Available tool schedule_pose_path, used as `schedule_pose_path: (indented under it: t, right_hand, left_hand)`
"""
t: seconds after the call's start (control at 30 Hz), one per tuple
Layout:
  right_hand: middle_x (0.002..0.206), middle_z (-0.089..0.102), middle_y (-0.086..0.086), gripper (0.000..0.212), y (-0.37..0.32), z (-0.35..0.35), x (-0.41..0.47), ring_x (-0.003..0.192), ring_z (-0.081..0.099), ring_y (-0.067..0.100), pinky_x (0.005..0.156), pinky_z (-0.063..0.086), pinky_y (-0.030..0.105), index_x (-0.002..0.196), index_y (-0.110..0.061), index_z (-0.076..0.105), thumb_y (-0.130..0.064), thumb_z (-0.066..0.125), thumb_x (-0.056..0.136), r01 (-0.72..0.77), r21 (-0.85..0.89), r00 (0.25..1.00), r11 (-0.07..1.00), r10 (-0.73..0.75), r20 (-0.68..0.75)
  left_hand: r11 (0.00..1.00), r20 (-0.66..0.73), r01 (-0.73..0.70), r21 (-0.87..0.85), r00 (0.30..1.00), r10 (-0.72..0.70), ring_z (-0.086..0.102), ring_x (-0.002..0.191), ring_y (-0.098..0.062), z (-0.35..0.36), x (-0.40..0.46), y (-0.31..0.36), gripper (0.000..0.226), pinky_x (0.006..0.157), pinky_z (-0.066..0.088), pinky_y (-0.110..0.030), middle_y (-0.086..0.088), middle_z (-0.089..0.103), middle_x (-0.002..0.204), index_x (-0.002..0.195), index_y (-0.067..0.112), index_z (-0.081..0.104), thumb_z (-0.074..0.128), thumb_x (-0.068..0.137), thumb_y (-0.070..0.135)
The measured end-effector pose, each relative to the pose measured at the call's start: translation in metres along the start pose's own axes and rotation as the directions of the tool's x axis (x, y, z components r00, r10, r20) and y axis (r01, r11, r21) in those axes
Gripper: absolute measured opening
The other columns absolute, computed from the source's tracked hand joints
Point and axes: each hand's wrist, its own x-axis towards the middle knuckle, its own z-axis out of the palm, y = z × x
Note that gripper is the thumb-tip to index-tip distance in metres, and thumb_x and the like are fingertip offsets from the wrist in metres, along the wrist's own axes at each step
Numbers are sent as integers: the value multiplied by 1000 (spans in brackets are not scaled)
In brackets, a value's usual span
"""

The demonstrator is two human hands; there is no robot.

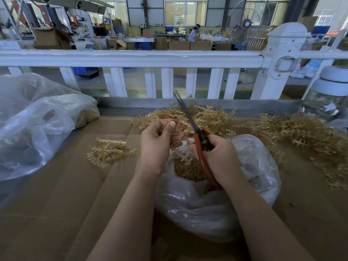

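Though slim, orange-handled scissors (197, 140)

Free lane: bare cardboard on the bench (56, 204), near-left, between the big clear bag (37, 119) at far left and the open bag (207, 204) at centre. Small sprue clump (110, 150) sits at the far end of that lane. Right side is blocked by the sprue pile (301, 132), with the jar (327, 98) behind it. White railing (131, 58) closes the back edge. Scissors (188, 113) blades stick up towards it.
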Motion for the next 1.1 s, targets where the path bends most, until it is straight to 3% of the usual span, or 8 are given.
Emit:
schedule_pose_path:
  t: [0.2,0.4,0.5,0.6,0.77,0.9,0.97,1.1]
  right_hand:
    - [68,72,-6,19,-2,-4,0,58,65,7,53,52,19,79,-18,74,-36,80,81,-40,113,999,993,42,-11]
    - [68,72,-6,12,-3,-3,-1,59,65,6,52,51,17,75,-21,73,-28,79,83,-25,174,999,984,21,24]
    - [64,70,-2,19,-2,-4,0,55,63,5,50,51,17,76,-16,72,-32,78,85,-28,203,998,979,38,-44]
    - [66,70,0,20,0,-5,0,56,64,9,51,52,23,78,-15,72,-34,77,84,-14,228,992,974,43,-122]
    - [59,67,-9,15,1,-6,2,50,59,-1,48,46,14,74,-20,71,-27,79,85,8,318,981,948,54,-187]
    - [61,68,-9,16,3,-6,3,53,60,-1,50,48,14,76,-20,70,-31,78,84,12,301,975,953,57,-217]
    - [61,67,-8,21,4,-6,3,53,59,1,52,48,18,74,-20,69,-37,78,83,20,273,971,962,47,-234]
    - [66,67,-7,45,6,-4,2,60,63,9,56,50,29,73,-24,66,-69,71,68,21,106,974,994,4,-228]
  left_hand:
    - [1000,109,-15,-7,994,16,62,57,-6,2,-4,5,12,51,50,-19,5,70,66,93,6,66,55,99,8]
    - [994,156,18,-104,988,-2,66,62,-9,3,-4,3,7,58,55,-23,4,73,75,102,10,61,59,97,13]
    - [968,137,152,-201,983,-125,73,75,-19,0,-2,4,43,63,58,-31,3,76,88,120,14,51,67,86,35]
    - [939,219,297,-172,941,-258,73,79,-28,-7,-1,4,58,59,56,-34,-3,73,86,116,11,51,72,75,47]
    - [954,490,276,119,820,-298,58,57,-13,-13,-3,6,39,53,45,-21,-8,70,78,86,12,70,76,74,48]
    - [948,560,298,114,769,-309,55,51,-11,-15,-3,7,14,49,45,-17,-6,68,69,78,14,75,74,77,28]
    - [950,550,310,44,786,-282,60,53,-11,-15,-2,7,12,52,50,-18,-6,69,69,75,15,75,75,76,27]
    - [933,388,305,-191,897,-214,63,55,-8,-13,1,6,15,54,54,-19,-3,70,68,75,14,76,75,73,29]
